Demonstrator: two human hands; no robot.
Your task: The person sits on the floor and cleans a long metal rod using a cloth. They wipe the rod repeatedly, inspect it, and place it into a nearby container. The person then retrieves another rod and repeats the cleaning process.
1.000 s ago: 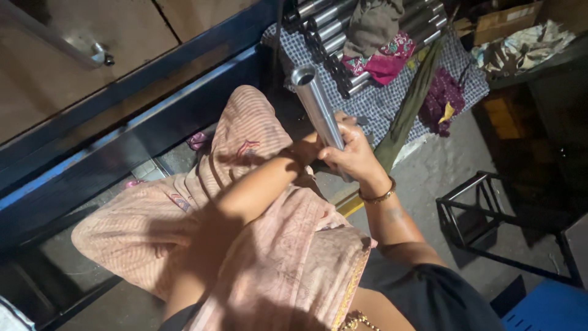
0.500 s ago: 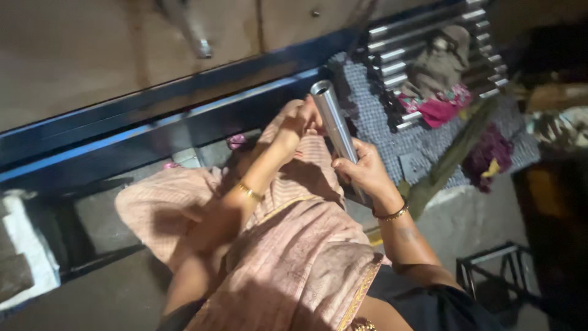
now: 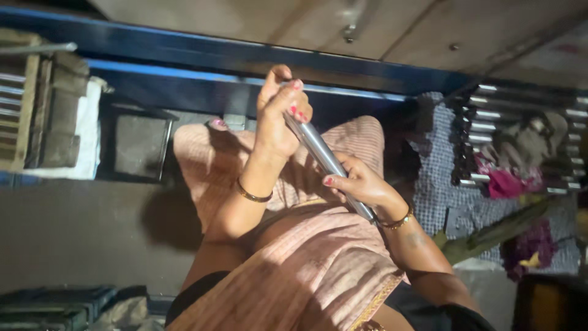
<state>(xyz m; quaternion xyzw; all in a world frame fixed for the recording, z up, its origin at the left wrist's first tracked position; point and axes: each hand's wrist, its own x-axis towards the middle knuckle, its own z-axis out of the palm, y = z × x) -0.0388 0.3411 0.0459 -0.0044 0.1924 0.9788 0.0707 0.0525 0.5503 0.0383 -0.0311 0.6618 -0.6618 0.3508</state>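
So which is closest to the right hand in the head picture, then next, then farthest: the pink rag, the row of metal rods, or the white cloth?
From the right hand, which grips a metal tube:
1. Pink rag, off to the right on the checked cloth.
2. Row of metal rods, upper right, just beyond the rag.
3. White cloth, far left.
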